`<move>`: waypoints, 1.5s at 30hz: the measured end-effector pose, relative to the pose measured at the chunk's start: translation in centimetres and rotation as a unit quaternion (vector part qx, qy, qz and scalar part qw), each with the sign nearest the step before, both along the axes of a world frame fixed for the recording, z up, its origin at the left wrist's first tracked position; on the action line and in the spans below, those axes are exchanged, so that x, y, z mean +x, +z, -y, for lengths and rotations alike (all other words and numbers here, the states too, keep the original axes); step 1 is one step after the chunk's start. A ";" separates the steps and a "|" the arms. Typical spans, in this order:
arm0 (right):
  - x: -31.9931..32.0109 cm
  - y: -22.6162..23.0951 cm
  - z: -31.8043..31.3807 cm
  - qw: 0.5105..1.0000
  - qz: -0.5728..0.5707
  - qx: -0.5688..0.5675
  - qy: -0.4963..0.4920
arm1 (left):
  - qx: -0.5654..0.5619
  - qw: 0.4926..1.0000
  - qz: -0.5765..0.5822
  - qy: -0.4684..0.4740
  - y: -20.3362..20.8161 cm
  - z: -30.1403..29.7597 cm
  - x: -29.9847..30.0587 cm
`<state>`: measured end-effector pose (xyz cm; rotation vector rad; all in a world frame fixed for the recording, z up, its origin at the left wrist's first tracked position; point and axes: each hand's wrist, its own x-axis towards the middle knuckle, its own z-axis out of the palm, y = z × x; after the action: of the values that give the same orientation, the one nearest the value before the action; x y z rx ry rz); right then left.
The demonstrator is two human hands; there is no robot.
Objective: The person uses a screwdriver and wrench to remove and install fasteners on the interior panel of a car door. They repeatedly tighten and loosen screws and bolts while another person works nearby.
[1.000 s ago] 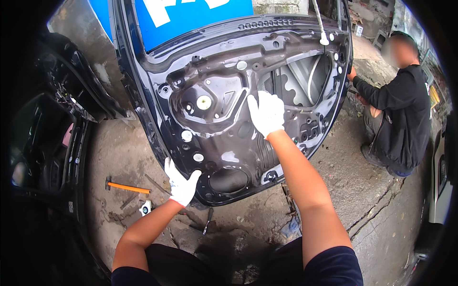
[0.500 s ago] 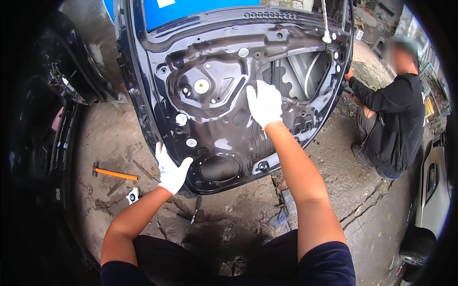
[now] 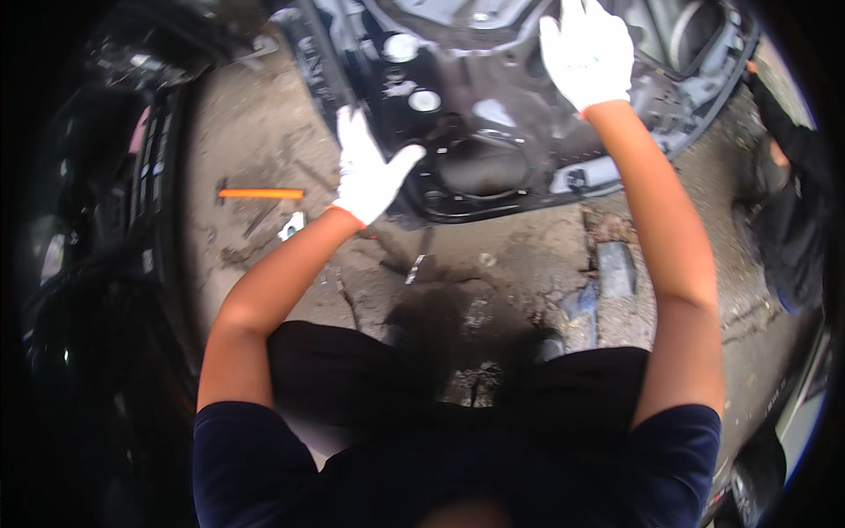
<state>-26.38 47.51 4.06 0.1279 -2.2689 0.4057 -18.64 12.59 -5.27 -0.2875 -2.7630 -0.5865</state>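
Note:
A dark car door (image 3: 528,158), stripped to its inner metal panel, stands before me with its lower edge toward me; its far part is cut off by the frame. My left hand (image 3: 365,172), in a white glove with an orange cuff, rests at the door's lower left corner, fingers stretched along the edge and thumb apart. Farther up and to the right, my right hand (image 3: 588,57), gloved alike, lies flat on the panel beside the large opening. Its fingertips reach the top of the picture. Neither hand holds a tool.
On the concrete floor at left lie an orange-handled hammer (image 3: 261,193), a small white part (image 3: 292,225) and a metal tool (image 3: 415,267). A crouching person in black (image 3: 797,202) is at the right. Dark car bodywork (image 3: 97,290) fills the left side; another car's wheel (image 3: 759,471) shows lower right.
My view has tipped downward, so the door, floor tools and both hands appear higher and farther right. My hands keep about the same places on the door.

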 end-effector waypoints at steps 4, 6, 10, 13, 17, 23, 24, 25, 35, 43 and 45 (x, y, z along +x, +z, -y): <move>2.4 -3.8 4.0 0.988 -0.001 0.145 0.049 | -0.006 0.999 0.022 -0.044 0.8 0.9 0.3; 3.3 -5.5 5.3 0.991 0.042 0.114 0.056 | 0.010 0.997 0.057 -0.043 1.3 1.2 0.5; 4.1 -5.8 5.0 0.983 0.119 0.103 0.099 | 0.023 0.995 0.094 -0.026 2.5 0.9 0.7; 4.2 -5.1 5.3 0.987 0.053 0.146 0.052 | 0.065 0.993 0.016 -0.097 2.9 0.5 0.6; 4.8 -3.9 6.2 0.988 0.106 0.086 0.076 | 0.041 0.994 0.074 -0.075 4.0 0.6 1.0; 7.1 -5.8 8.0 0.968 0.065 0.166 0.177 | 0.182 0.949 0.206 -0.154 4.2 8.2 1.5; 7.5 -6.5 8.4 0.959 0.067 0.198 0.192 | 0.280 0.919 0.236 -0.144 3.4 10.4 3.2; 7.3 -6.9 8.5 0.958 0.102 0.204 0.175 | 0.318 0.913 0.248 -0.067 2.4 12.6 5.2; 6.8 -7.5 8.4 0.963 0.061 0.188 0.182 | -0.168 0.777 0.540 0.275 -23.5 21.5 32.2; 7.1 -5.0 8.8 0.951 0.165 0.178 0.192 | 0.156 0.885 0.351 0.262 -8.4 21.1 22.1; 7.4 -5.3 8.8 0.957 0.133 0.176 0.188 | 0.314 0.898 0.271 0.149 0.3 18.4 15.8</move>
<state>-18.94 38.75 -1.19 0.7375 -2.5674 0.2151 -2.89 -5.81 -4.96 0.5113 -2.8021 -1.6059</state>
